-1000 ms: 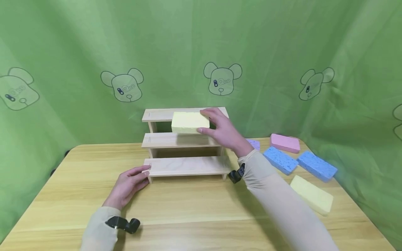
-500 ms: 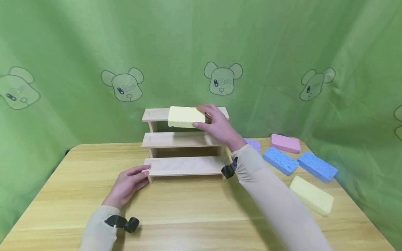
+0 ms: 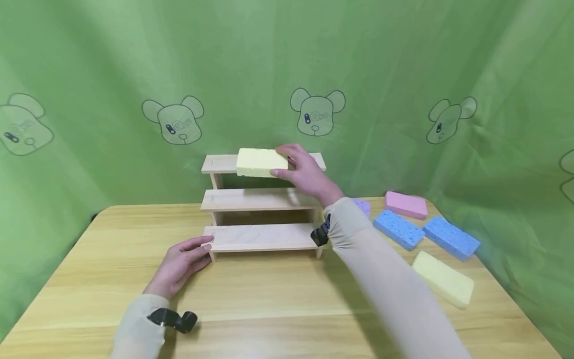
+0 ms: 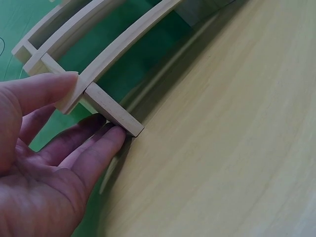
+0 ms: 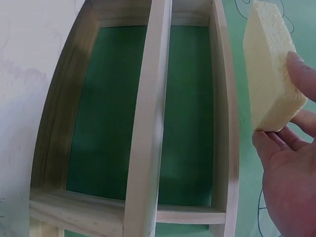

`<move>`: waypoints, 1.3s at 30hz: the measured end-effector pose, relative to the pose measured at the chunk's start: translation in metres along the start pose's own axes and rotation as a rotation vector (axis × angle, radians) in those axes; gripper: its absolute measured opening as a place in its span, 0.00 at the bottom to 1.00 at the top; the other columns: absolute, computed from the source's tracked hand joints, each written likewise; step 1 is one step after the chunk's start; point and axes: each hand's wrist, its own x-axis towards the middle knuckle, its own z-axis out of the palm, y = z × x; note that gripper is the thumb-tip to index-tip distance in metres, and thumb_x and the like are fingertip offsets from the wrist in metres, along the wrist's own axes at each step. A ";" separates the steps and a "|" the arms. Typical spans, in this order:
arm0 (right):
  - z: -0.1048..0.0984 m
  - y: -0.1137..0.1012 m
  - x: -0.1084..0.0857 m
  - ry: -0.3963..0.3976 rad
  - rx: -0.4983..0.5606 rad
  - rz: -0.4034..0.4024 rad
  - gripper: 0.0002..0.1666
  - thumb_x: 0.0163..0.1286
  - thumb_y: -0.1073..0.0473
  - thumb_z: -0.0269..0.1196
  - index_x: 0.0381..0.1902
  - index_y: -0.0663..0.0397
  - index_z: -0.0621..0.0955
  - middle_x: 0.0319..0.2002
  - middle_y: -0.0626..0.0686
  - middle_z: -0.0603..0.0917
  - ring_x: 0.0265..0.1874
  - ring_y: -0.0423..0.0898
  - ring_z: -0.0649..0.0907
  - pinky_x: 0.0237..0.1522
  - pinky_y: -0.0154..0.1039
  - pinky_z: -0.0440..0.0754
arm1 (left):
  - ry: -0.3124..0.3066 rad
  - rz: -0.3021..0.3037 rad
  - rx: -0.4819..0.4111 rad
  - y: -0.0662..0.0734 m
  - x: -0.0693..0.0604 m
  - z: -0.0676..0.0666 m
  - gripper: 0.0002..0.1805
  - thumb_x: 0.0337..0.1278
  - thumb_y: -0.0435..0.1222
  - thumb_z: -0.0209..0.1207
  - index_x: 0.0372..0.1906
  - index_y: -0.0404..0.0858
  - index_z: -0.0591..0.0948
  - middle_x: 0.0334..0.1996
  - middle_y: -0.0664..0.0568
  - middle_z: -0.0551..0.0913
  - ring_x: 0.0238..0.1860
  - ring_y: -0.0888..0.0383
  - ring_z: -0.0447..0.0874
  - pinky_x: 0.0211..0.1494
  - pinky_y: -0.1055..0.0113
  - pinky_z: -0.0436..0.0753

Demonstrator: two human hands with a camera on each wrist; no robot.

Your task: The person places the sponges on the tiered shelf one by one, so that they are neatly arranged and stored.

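Observation:
A three-tier wooden shelf rack (image 3: 264, 236) stands on the table. My left hand (image 3: 179, 264) grips the left end of its lowest tier; in the left wrist view the thumb (image 4: 54, 89) lies on the board's end and the fingers touch the side leg. With my right hand (image 3: 307, 172) I pinch a pale yellow sponge (image 3: 261, 162) by its right end, the thumb in front. It overlaps the top tier (image 3: 219, 163) in the head view. A gap shows between this sponge (image 5: 271, 69) and the rack in the right wrist view.
On the table's right side lie a pink sponge (image 3: 405, 205), two blue sponges (image 3: 398, 229) and another pale yellow sponge (image 3: 443, 279). A purple sponge (image 3: 362, 207) is partly hidden behind the right forearm. A green curtain (image 3: 251, 65) hangs behind the table.
My right hand has carried the yellow sponge up and slightly left, from in front of the gap below the top tier to the top tier's height. My left hand keeps its grip.

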 end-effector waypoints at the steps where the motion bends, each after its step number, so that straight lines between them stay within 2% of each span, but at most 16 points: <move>1: 0.000 -0.001 0.001 -0.001 -0.008 0.003 0.39 0.66 0.55 0.67 0.70 0.63 0.66 0.68 0.57 0.64 0.67 0.53 0.66 0.72 0.44 0.63 | 0.000 -0.001 0.001 0.000 0.000 0.000 0.22 0.63 0.26 0.60 0.61 0.26 0.75 0.69 0.37 0.62 0.53 0.54 0.80 0.62 0.59 0.78; 8: 0.003 -0.003 0.006 0.021 -0.043 0.043 0.39 0.66 0.56 0.67 0.71 0.60 0.67 0.68 0.56 0.65 0.66 0.53 0.67 0.71 0.43 0.64 | -0.001 0.000 0.001 0.000 -0.001 0.000 0.23 0.63 0.27 0.60 0.62 0.25 0.74 0.70 0.37 0.61 0.55 0.53 0.79 0.63 0.59 0.77; 15: 0.005 -0.003 0.009 0.044 -0.033 0.040 0.39 0.66 0.57 0.67 0.71 0.62 0.67 0.68 0.56 0.65 0.67 0.51 0.67 0.71 0.38 0.63 | -0.003 -0.006 -0.003 -0.002 -0.001 0.000 0.22 0.62 0.26 0.60 0.61 0.26 0.75 0.70 0.36 0.61 0.54 0.53 0.79 0.63 0.59 0.78; 24: 0.012 -0.008 0.021 0.010 -0.103 0.044 0.37 0.68 0.54 0.65 0.70 0.61 0.67 0.68 0.57 0.65 0.64 0.52 0.68 0.69 0.42 0.66 | -0.012 0.001 -0.003 -0.003 0.000 -0.002 0.22 0.62 0.27 0.61 0.61 0.27 0.76 0.70 0.36 0.61 0.55 0.53 0.79 0.62 0.59 0.78; 35: 0.021 -0.010 0.029 -0.010 -0.173 0.043 0.37 0.70 0.52 0.64 0.72 0.58 0.65 0.69 0.54 0.64 0.67 0.51 0.66 0.72 0.42 0.62 | -0.007 -0.016 -0.006 -0.003 0.001 -0.004 0.19 0.60 0.28 0.63 0.57 0.32 0.81 0.70 0.37 0.61 0.53 0.54 0.80 0.61 0.59 0.79; 39: 0.021 -0.008 0.032 -0.018 -0.199 0.056 0.37 0.71 0.51 0.63 0.72 0.57 0.65 0.70 0.54 0.63 0.68 0.51 0.64 0.73 0.44 0.60 | -0.009 -0.010 -0.013 -0.002 0.001 -0.003 0.18 0.61 0.27 0.62 0.57 0.31 0.80 0.69 0.38 0.62 0.53 0.55 0.80 0.62 0.59 0.79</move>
